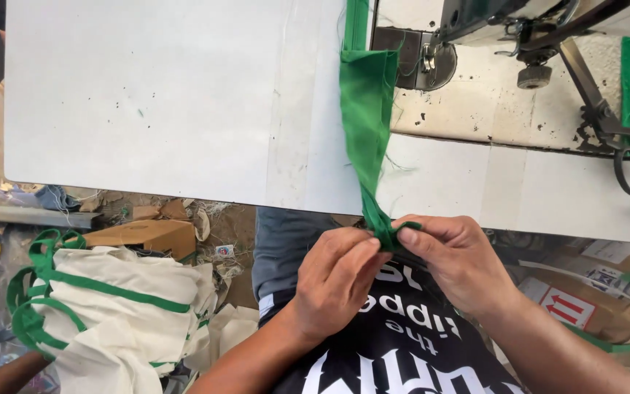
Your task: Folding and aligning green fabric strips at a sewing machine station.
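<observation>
Pile at 8 o'clock: cream cloth bags with green trim and green handles (111,306), heaped on the floor, well apart from both hands.
Box at 9 o'clock: brown cardboard box (147,235), lying just behind the heap under the table's edge.
Table from 10 to 12 o'clock: flat white sewing-table top (169,102), speckled with small dark marks.
Left hand (337,281) at 6 o'clock: fingers curled inward, their tips closed on the lower end of the strip, touching the other hand.
Strip from 12 o'clock to centre: long green woven fabric strip (366,124), wide and flat near the needle, narrowing and twisting as it falls over the table edge into the fingers; its edges are frayed, with loose threads.
Step in hand: both hands appear to be folding or rolling the strip's narrow end.
Next move, as a judgement: limp, fraying cloth calls for a firm two-handed pinch and an untwisted run.
Right hand (453,259) at 5 o'clock: thumb and forefinger pinching the same end.
Machine at 1 o'clock: grey industrial sewing machine (490,29), its foot beside the strip's upper end.
</observation>
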